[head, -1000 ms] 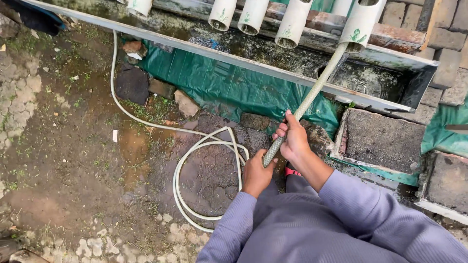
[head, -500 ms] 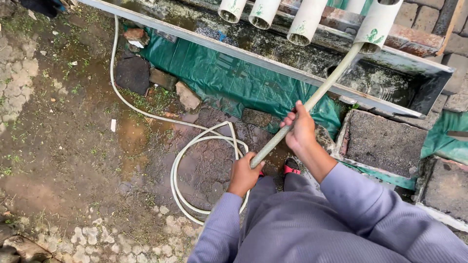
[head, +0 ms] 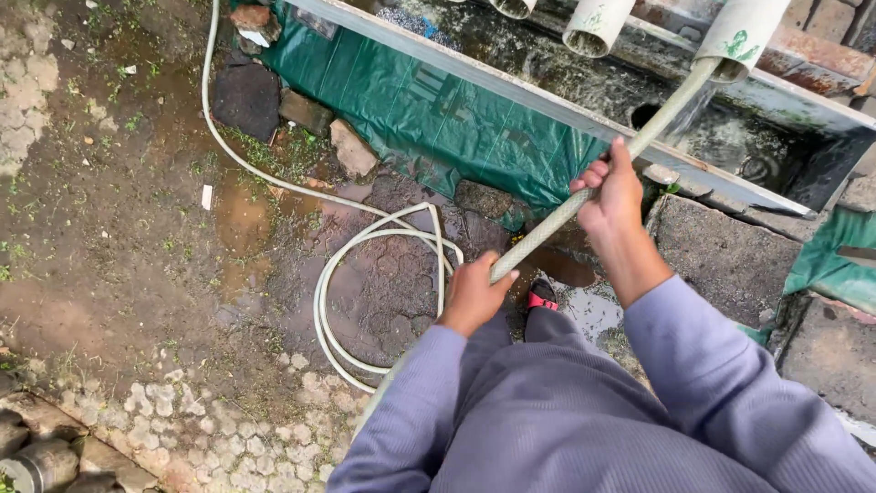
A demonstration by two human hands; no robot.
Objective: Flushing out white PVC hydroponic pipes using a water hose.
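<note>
While gripped, hose seemingly piped.

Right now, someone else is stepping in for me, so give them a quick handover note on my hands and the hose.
Left hand grips the hose low down, near the knees.
Right hand grips it higher, close to the trough.
The hose tip sits in the mouth of the rightmost white pipe, over the dark wet trough.
The slack lies coiled on the muddy ground to the left.
Done: hose reaches the pipe mouth. Whether water is running I cannot tell.
Left: two other pipes in view have no hose in them.
</note>
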